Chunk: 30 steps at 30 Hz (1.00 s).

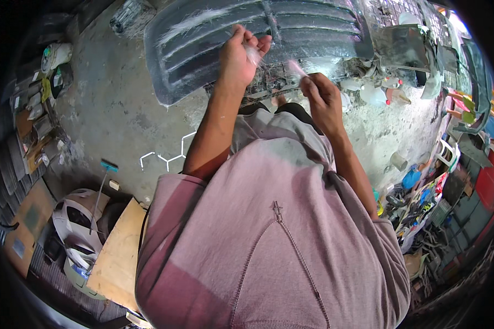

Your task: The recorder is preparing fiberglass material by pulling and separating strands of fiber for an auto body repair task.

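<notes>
A dark grey louvred panel with long slots lies in front of me at the top of the view. Loose white fibre strands are spread over its upper left part. Above the panel's near edge, my left hand is curled, with a tuft of white fibres in its palm and fingers. To the right and a little nearer, my right hand is closed in a pinch on a small wisp of pale fibres, which sticks out past the fingertips. Both hands are apart from each other.
Translucent plastic bottles with red caps stand right of my right hand. A metal box sits beyond them. A cup is on the concrete floor. At lower left are a wooden board and a blue-headed scraper. Clutter lines both sides.
</notes>
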Each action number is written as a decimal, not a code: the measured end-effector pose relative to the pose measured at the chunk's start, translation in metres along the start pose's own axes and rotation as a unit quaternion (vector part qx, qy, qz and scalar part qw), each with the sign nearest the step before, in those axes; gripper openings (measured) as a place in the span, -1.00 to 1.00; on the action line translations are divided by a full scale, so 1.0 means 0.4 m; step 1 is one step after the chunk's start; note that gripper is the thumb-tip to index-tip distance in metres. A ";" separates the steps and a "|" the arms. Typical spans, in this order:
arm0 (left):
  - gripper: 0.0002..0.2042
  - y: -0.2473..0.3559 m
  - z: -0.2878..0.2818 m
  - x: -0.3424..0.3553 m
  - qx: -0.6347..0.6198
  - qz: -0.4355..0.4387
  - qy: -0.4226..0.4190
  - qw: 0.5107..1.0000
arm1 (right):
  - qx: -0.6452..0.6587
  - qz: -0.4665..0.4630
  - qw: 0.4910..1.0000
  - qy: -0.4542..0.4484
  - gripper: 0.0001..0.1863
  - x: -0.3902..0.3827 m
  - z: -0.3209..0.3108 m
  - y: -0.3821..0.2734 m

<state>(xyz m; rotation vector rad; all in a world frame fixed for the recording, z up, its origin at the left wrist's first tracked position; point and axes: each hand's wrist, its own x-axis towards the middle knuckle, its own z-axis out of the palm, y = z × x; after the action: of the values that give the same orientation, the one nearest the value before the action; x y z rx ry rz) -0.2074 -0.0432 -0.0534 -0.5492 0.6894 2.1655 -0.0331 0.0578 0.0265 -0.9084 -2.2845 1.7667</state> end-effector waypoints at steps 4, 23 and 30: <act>-0.74 0.000 0.036 -0.046 0.098 -0.011 -0.120 0.988 | 0.043 0.001 0.999 -0.005 -0.75 0.013 -0.034 0.025; -0.89 -0.143 0.086 -0.080 -0.015 -0.107 -0.040 0.993 | -0.016 -0.059 0.997 0.044 -0.87 0.032 -0.006 0.001; -0.81 -0.046 0.044 -0.035 -0.032 -0.007 -0.120 0.992 | 0.133 -0.031 0.990 0.037 -0.84 0.013 -0.086 0.044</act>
<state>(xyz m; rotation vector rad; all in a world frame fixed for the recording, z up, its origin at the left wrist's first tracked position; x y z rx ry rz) -0.1872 -0.0296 -0.0372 -0.3165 0.4854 2.2008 -0.0157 0.0920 0.0198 -0.8287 -1.9495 1.9163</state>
